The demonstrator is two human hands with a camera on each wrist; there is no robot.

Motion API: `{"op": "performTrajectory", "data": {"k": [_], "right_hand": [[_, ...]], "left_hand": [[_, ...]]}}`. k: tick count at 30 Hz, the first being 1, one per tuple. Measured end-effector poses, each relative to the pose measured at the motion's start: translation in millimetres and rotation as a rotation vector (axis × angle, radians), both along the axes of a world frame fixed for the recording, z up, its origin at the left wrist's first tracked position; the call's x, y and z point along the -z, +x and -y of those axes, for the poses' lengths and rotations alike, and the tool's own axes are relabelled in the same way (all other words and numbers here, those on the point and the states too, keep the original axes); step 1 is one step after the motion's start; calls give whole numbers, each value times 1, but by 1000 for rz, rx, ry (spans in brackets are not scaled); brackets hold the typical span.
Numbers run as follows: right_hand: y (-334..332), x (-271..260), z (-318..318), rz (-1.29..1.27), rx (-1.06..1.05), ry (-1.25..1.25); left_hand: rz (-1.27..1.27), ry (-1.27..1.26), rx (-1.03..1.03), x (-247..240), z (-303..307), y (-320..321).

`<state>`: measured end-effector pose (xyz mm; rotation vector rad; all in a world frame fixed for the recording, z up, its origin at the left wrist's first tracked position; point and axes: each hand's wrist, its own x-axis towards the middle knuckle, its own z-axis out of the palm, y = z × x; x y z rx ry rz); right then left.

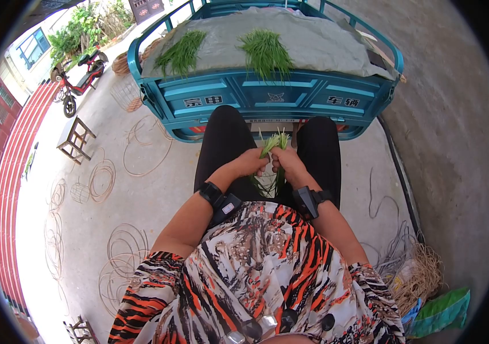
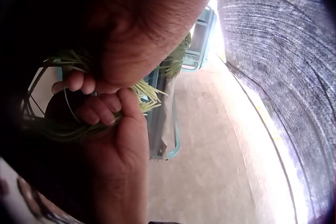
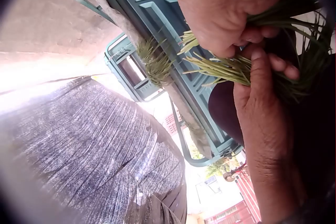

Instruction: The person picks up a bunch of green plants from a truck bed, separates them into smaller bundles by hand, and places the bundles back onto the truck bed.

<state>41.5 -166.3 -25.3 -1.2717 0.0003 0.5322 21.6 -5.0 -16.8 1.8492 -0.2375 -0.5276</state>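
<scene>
Between the person's knees, the left hand [image 1: 251, 162] grips a bunch of green stalks [image 1: 268, 145], and the right hand [image 1: 290, 163] grips stalks [image 1: 282, 140] right beside it. The hands are close together, their fingers curled round the stalks. In the left wrist view, pale cut ends [image 2: 149, 97] stick out by the thumb, while long leaves [image 2: 65, 130] hang in a loop on the other side. The right wrist view shows two clumps of ends [image 3: 226, 69], one from each hand. Where one bunch stops and the other begins is hidden by the fingers.
Ahead stands a blue cargo tricycle bed [image 1: 279, 92] covered with a grey sheet [image 1: 221, 49], bearing two green piles [image 1: 266, 51] [image 1: 181, 53]. Wire hoops [image 1: 102, 180] and a stool [image 1: 75, 137] are at left. Dry strands [image 1: 422, 275] and a green bag [image 1: 442, 312] lie at lower right.
</scene>
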Motion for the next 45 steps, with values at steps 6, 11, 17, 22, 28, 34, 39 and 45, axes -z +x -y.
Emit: {"op": "performTrajectory", "data": {"k": [6,11,17,22,28,34,39,45], "right_hand": [[0,-5,0,-44,134,167],[-1,-9,0,-77,177,181],[-2,-12,-2,-83,135,192],[-7,-19,-3,-15,30,160],[-1,-8,-4,31,172,190],[0,-14,-3,8,305,330],[0,-17,-3,-9,182,281],[-3,-17,-5,45,96,147]], "left_hand": [[11,-74,-71,-3,-2,1],[-61,-185,-130,-8,-3,-2],[-61,-264,-186,-14,-4,-2],[-82,-333,-181,-9,-5,2],[-92,-364,-176,-7,-5,2],[-104,-345,-162,-8,-5,2],[-93,-331,-148,-8,-4,2],[-68,-261,-114,-12,-3,1]]}}
